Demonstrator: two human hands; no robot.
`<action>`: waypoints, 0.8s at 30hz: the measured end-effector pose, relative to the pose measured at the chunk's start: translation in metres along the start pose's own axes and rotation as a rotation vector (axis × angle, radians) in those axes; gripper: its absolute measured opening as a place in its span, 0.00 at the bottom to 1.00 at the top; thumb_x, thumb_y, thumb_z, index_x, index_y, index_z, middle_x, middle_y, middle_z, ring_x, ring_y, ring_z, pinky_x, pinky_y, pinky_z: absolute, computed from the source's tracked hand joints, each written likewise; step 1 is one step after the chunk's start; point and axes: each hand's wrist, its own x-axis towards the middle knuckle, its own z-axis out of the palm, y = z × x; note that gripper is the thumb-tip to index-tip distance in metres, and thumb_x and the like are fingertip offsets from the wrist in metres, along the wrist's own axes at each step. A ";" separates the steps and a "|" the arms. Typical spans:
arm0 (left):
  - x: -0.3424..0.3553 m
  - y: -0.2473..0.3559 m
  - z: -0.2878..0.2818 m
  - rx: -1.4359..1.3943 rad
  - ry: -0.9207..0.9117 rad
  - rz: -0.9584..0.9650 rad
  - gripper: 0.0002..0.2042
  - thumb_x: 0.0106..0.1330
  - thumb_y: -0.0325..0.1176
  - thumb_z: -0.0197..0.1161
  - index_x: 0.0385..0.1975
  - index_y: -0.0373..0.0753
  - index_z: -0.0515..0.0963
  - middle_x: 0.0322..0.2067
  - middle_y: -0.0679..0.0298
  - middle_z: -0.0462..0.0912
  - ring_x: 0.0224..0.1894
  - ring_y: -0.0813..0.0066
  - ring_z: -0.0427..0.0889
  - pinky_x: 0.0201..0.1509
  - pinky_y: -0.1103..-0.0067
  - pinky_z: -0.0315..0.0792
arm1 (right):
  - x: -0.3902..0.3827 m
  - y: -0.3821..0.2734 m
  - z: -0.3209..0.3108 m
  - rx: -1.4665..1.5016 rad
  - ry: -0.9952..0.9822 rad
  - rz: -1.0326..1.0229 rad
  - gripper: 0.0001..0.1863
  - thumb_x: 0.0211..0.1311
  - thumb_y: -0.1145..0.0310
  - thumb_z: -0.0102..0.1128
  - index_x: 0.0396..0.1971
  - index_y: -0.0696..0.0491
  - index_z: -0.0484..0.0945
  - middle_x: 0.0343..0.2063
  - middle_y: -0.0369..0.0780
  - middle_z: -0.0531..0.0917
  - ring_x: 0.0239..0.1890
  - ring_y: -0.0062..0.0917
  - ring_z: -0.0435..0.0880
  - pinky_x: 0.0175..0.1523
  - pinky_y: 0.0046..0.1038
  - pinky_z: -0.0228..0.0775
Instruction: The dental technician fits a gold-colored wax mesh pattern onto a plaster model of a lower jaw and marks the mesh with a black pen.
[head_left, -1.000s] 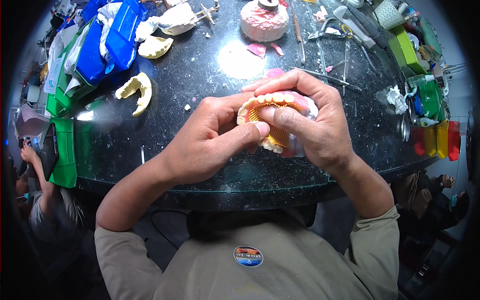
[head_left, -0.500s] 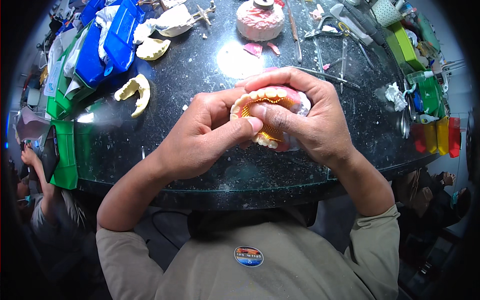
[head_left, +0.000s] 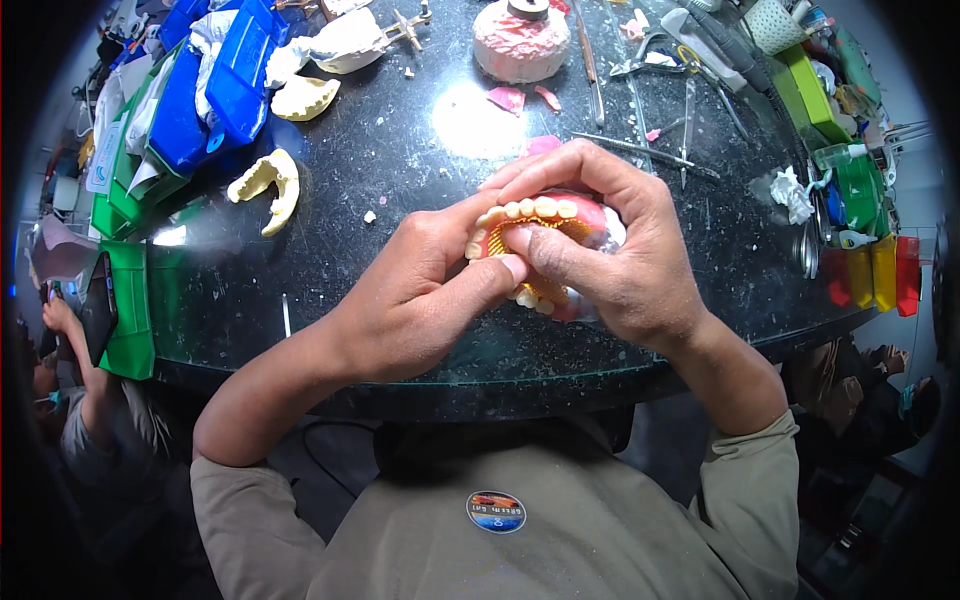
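Between both hands, above the dark tabletop, is a denture (head_left: 540,207) with cream teeth, pink gum and a gold mesh (head_left: 508,240) on its inner curve. A whitish part shows at its right end. My left hand (head_left: 420,275) grips the left side, its thumb tip against the inner edge by the mesh. My right hand (head_left: 625,255) wraps over the far and right side, with its thumb pressed onto the mesh. The fingers of both hands curl behind the denture and are partly hidden.
Cream horseshoe-shaped plaster pieces (head_left: 268,188) lie at left, near blue bins (head_left: 235,100) and a green bin (head_left: 128,310). A round pink-stained plaster block (head_left: 521,45) stands at the back. Metal tools (head_left: 650,152) and pliers (head_left: 665,55) lie back right, and crumpled tissue (head_left: 792,193) at right.
Both hands and the denture have dropped slightly toward me, and the denture has tilted a little. The grip looks the same.
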 end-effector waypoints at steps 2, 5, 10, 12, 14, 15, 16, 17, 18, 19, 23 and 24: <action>0.001 -0.001 0.001 -0.007 0.000 -0.009 0.17 0.66 0.28 0.50 0.52 0.27 0.69 0.39 0.58 0.80 0.41 0.77 0.78 0.48 0.78 0.71 | -0.001 0.000 0.001 -0.005 0.011 0.012 0.11 0.55 0.73 0.63 0.38 0.59 0.77 0.37 0.41 0.81 0.40 0.20 0.80 0.49 0.26 0.74; 0.002 -0.005 0.000 -0.013 -0.002 -0.021 0.17 0.66 0.28 0.50 0.53 0.27 0.69 0.40 0.58 0.80 0.41 0.77 0.78 0.48 0.78 0.71 | -0.001 0.000 0.001 -0.023 0.021 0.013 0.10 0.55 0.73 0.63 0.37 0.58 0.77 0.37 0.40 0.81 0.40 0.19 0.80 0.49 0.25 0.74; 0.004 -0.002 0.000 -0.087 0.042 -0.022 0.18 0.66 0.29 0.51 0.54 0.29 0.69 0.39 0.61 0.80 0.41 0.79 0.77 0.48 0.79 0.71 | 0.001 -0.002 0.003 0.053 0.085 0.027 0.10 0.53 0.73 0.63 0.36 0.58 0.78 0.36 0.40 0.80 0.39 0.19 0.79 0.47 0.22 0.73; 0.004 0.000 -0.005 -0.211 0.031 -0.161 0.18 0.66 0.30 0.53 0.55 0.29 0.69 0.41 0.61 0.80 0.43 0.80 0.77 0.49 0.80 0.71 | 0.001 -0.003 0.004 0.057 0.105 0.011 0.10 0.56 0.73 0.62 0.38 0.58 0.77 0.39 0.42 0.80 0.42 0.21 0.79 0.50 0.25 0.72; 0.005 0.002 -0.003 -0.329 -0.016 -0.090 0.20 0.66 0.31 0.55 0.57 0.30 0.67 0.44 0.60 0.78 0.46 0.80 0.77 0.49 0.81 0.72 | 0.002 -0.003 0.005 0.058 0.123 -0.006 0.10 0.58 0.72 0.62 0.39 0.58 0.76 0.42 0.44 0.80 0.45 0.22 0.79 0.53 0.28 0.72; 0.006 0.002 0.000 -0.304 0.014 -0.047 0.24 0.63 0.33 0.56 0.57 0.28 0.65 0.47 0.57 0.77 0.47 0.75 0.78 0.51 0.78 0.73 | 0.001 -0.003 0.006 0.113 0.147 -0.012 0.11 0.59 0.72 0.61 0.40 0.58 0.76 0.44 0.45 0.80 0.46 0.23 0.79 0.54 0.28 0.72; 0.006 0.002 0.002 -0.280 0.044 -0.004 0.29 0.60 0.36 0.58 0.58 0.26 0.62 0.49 0.53 0.75 0.49 0.69 0.79 0.53 0.76 0.74 | 0.001 -0.003 0.006 0.168 0.171 -0.017 0.11 0.59 0.72 0.61 0.41 0.58 0.75 0.46 0.46 0.79 0.48 0.24 0.79 0.55 0.28 0.71; 0.007 -0.002 0.003 -0.305 0.035 0.043 0.29 0.60 0.36 0.60 0.59 0.27 0.60 0.50 0.53 0.74 0.47 0.68 0.80 0.47 0.75 0.77 | 0.002 0.000 0.004 0.136 0.147 -0.055 0.12 0.60 0.72 0.61 0.42 0.58 0.75 0.48 0.47 0.78 0.48 0.24 0.79 0.56 0.29 0.71; 0.007 -0.005 0.001 -0.304 0.038 0.047 0.29 0.60 0.36 0.60 0.59 0.27 0.60 0.50 0.53 0.74 0.47 0.68 0.80 0.47 0.75 0.77 | 0.002 0.000 0.004 0.135 0.143 -0.058 0.12 0.60 0.72 0.61 0.42 0.58 0.75 0.48 0.47 0.78 0.48 0.24 0.79 0.56 0.29 0.71; 0.007 -0.008 -0.003 -0.369 -0.023 0.046 0.27 0.63 0.33 0.59 0.60 0.29 0.61 0.50 0.55 0.74 0.48 0.70 0.79 0.47 0.75 0.78 | 0.002 0.000 0.004 0.157 0.138 -0.035 0.12 0.60 0.72 0.61 0.42 0.58 0.75 0.48 0.47 0.78 0.48 0.24 0.78 0.56 0.29 0.71; 0.007 -0.006 -0.004 -0.451 -0.092 0.001 0.27 0.65 0.35 0.60 0.60 0.28 0.60 0.50 0.52 0.74 0.47 0.65 0.80 0.42 0.72 0.80 | 0.002 -0.001 0.005 0.236 0.121 0.021 0.12 0.60 0.72 0.60 0.43 0.57 0.75 0.49 0.48 0.78 0.50 0.27 0.78 0.57 0.30 0.70; 0.007 -0.008 -0.004 -0.451 -0.093 -0.001 0.27 0.65 0.35 0.60 0.60 0.28 0.60 0.50 0.52 0.74 0.47 0.65 0.80 0.42 0.72 0.80 | 0.003 -0.001 0.004 0.237 0.123 0.022 0.12 0.60 0.72 0.60 0.43 0.57 0.75 0.49 0.48 0.78 0.50 0.27 0.78 0.57 0.30 0.70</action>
